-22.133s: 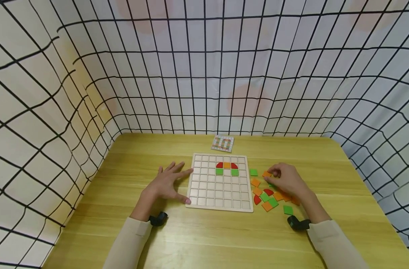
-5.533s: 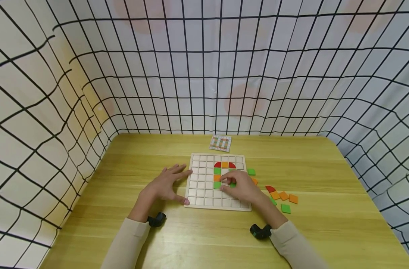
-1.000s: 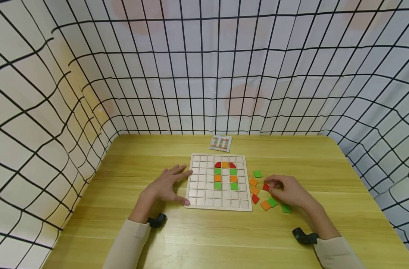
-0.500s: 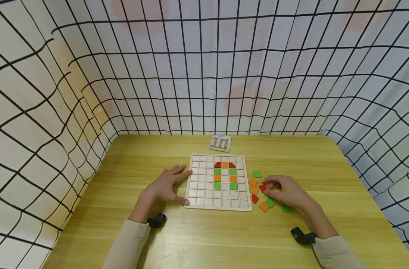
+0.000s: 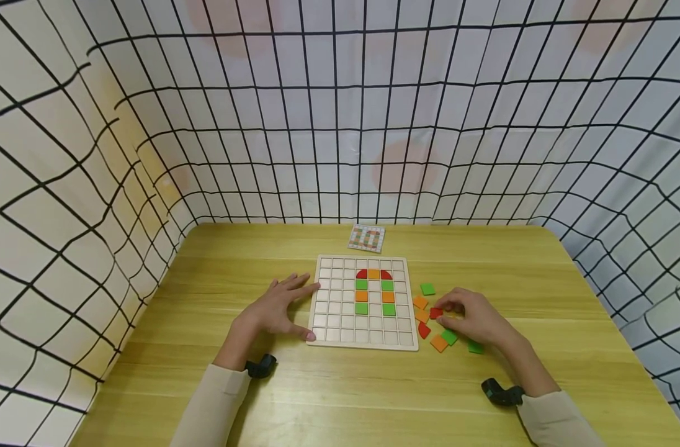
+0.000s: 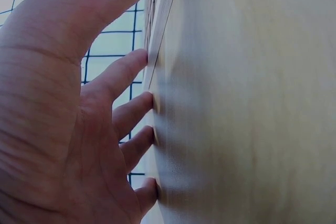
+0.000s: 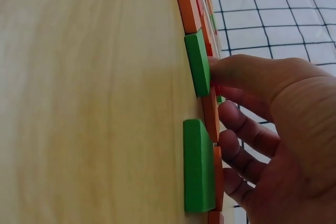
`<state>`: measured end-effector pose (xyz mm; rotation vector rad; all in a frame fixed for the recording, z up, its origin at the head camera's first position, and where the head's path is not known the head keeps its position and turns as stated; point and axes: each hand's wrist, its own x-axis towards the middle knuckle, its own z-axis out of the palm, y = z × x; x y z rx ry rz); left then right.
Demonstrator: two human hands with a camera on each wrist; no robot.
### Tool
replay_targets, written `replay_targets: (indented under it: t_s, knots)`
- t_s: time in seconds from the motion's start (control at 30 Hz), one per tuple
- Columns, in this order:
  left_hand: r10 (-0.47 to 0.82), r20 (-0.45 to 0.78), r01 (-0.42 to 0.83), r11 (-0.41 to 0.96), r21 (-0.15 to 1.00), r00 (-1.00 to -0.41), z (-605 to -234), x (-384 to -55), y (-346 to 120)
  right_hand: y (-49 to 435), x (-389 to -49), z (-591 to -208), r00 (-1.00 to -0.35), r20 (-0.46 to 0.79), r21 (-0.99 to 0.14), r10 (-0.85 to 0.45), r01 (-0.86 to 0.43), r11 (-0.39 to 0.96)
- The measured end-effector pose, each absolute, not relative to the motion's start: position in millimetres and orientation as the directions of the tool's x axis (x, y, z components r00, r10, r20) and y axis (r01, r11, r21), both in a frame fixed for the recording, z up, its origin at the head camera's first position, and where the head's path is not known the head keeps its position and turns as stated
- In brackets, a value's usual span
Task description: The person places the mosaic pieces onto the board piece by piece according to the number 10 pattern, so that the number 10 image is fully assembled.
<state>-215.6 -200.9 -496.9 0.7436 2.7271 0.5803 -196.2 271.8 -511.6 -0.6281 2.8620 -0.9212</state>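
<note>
My left hand [image 5: 278,306] spreads its fingers at the left edge of the pale wooden grid board [image 5: 340,326], index fingertip and thumb tip at its border. In the left wrist view, the fingertips of the left hand [image 6: 100,114] rest on the table. Red, orange and green tiles form an arch on the board: an orange square [image 5: 374,274] between two red quarter-rounds, above two columns. Right of the board, my right hand [image 5: 474,315] pinches a red tile [image 5: 436,313] between thumb and fingers. Seen from the right wrist, green tiles [image 7: 199,166] stand near this hand, with orange ones behind.
Loose tiles lie between board and right hand: a green square [image 5: 427,289], orange squares [image 5: 420,302], a red quarter-round [image 5: 424,330] and another green square [image 5: 449,337]. Behind the board lies a small pattern card [image 5: 366,238]. Black netting [image 5: 340,130] surrounds the table's back and sides.
Since the oldest frame, orange and green squares have lengthened both columns. Over the last second my right hand has shifted slightly left with the red tile, which has turned. The left hand stays put.
</note>
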Motion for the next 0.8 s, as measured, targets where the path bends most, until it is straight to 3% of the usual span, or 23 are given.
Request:
replay_targets:
  t_s: [0.27, 0.8]
  knots:
    - [0.531, -0.136, 0.427, 0.788, 0.443, -0.837, -496.2, -215.0, -200.8, 266.4, -194.8, -506.2, -0.927, 0.042, -0.611, -0.373, -0.319, 0.724]
    - [0.536, -0.141, 0.435, 0.790, 0.431, -0.833, -495.0, -215.7, -199.2, 218.0, -193.1, -504.8, -0.882, 0.043, -0.665, -0.469, -0.375, 0.645]
